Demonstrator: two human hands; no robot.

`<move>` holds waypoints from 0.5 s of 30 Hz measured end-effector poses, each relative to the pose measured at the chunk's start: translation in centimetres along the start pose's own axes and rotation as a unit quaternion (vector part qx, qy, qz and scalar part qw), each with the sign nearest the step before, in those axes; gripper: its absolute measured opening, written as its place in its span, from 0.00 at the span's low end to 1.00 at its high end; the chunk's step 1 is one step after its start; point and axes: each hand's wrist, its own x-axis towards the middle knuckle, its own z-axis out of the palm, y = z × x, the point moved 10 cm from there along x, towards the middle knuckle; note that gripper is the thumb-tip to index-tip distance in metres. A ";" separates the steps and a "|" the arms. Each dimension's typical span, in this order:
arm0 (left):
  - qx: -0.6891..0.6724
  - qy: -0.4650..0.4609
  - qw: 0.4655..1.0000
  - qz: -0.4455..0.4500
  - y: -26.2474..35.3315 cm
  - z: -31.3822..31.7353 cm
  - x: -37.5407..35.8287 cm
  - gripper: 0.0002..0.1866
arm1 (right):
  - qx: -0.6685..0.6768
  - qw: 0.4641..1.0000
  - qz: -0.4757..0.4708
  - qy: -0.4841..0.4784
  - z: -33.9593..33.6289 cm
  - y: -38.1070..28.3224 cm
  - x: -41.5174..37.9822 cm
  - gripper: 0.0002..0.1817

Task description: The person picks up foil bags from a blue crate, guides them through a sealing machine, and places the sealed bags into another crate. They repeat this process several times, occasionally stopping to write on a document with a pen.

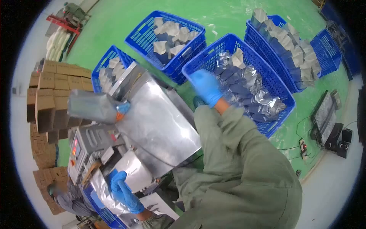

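The single camera sits on the person's head and looks forward and down, near the left hand (124,192) and right hand (206,86); its rounded edges seem unclear.

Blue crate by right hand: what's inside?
Crumpled silver, dark and pale foil-like pieces, hiding most of the crate floor. Right hand and sleeve block part of its near side.

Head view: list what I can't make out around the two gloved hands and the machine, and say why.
All in the head view:
Right hand: motion blur hides its fingers and whether they grip anything.
Silver material: partly hidden behind the left hand.
Machine's red display: too small to read.
Lower-left blue basket: the silver material covers part of it.
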 end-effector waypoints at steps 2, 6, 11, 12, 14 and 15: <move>0.039 -0.031 0.999 0.015 1.7 3.1 0.6 0.13 | -0.094 0.971 0.186 0.117 -5.3 16.2 2.9 0.19; 0.001 -0.090 0.996 0.010 3.3 8.9 1.7 0.11 | -0.200 0.913 0.239 0.264 -8.9 32.6 7.0 0.21; -0.029 -0.112 0.993 -0.033 3.2 12.0 2.2 0.08 | -0.258 0.932 0.252 0.041 -3.7 34.6 9.3 0.16; -0.018 -0.129 0.991 -0.020 3.6 12.1 2.1 0.07 | -0.257 0.934 0.245 0.036 -3.9 34.6 9.2 0.16; -0.022 -0.140 0.990 -0.024 3.3 11.7 1.5 0.06 | -0.347 0.925 0.140 -0.061 -3.5 32.8 9.9 0.15; -0.029 -0.130 0.991 -0.024 3.2 11.3 1.4 0.06 | -0.351 0.926 0.129 -0.059 -4.6 31.2 9.9 0.15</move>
